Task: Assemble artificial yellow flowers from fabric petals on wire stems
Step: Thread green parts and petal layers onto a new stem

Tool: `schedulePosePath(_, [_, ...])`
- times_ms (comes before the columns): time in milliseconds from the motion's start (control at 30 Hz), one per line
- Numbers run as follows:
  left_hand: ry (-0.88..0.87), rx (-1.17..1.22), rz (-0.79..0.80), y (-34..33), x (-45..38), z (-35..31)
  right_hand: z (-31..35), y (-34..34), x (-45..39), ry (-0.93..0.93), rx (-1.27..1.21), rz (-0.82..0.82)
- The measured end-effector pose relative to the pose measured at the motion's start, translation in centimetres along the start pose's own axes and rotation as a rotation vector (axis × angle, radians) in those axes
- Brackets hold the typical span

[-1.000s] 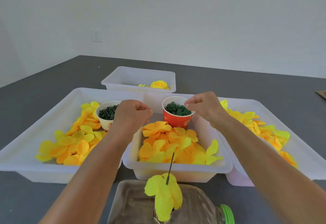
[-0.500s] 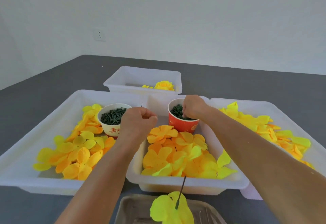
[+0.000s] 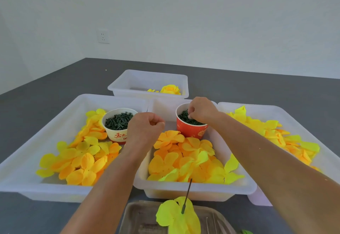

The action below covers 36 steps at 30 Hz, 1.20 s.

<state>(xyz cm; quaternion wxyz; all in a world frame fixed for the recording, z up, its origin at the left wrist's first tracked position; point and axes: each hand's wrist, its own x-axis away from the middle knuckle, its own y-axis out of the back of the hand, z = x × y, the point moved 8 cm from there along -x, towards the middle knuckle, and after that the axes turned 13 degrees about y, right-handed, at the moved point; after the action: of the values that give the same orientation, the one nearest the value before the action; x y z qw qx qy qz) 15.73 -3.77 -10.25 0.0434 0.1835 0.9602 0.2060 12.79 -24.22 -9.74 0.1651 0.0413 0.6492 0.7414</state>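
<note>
My right hand (image 3: 202,112) reaches into the red cup (image 3: 191,132), its curled fingertips pinching among the small dark green pieces (image 3: 185,118). My left hand (image 3: 145,127) hovers as a closed fist over the middle tray (image 3: 193,189); a thin wire tip (image 3: 147,112) pokes up behind its knuckles. Loose yellow and orange fabric petals (image 3: 184,160) fill the middle tray. Close to me a dark wire stem (image 3: 186,195) stands up through lime-yellow petals (image 3: 174,217).
A white cup (image 3: 117,136) of green pieces sits in the left tray (image 3: 24,178) among petals. The right tray (image 3: 312,123) holds more petals. A far tray (image 3: 128,81) holds a finished yellow flower (image 3: 170,89). A clear plastic container (image 3: 145,219) lies at the near edge.
My right hand moved from above the red cup's rim down into the cup. My left hand stayed curled over the middle tray. The view tilted up a little.
</note>
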Motion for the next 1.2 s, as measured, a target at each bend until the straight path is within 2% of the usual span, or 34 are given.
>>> schedulePosePath(133, [-0.007,-0.030,-0.015,-0.1,-0.2,0.1,-0.9,0.0,0.4,-0.050,-0.089,-0.042])
schedulePosePath(333, [-0.015,-0.039,-0.021,-0.2,-0.2,-0.1,-1.0,-1.2,0.5,-0.014,-0.020,0.068])
schedulePosePath(633, [-0.012,-0.040,-0.020,-0.2,-0.1,0.0,-0.5,-1.8,0.4,0.091,0.025,0.023])
schedulePosePath(833, [-0.010,-0.045,-0.012,-0.3,-0.2,0.1,-0.6,-1.5,0.5,0.047,0.038,-0.051])
schedulePosePath(1067, [-0.012,-0.053,-0.019,-0.3,-0.2,0.2,-0.4,0.0,0.8,0.046,-0.112,-0.174])
schedulePosePath(1200, [-0.012,-0.064,-0.024,-0.3,-0.1,0.2,-1.6,0.8,1.6,-0.018,-0.409,-0.255])
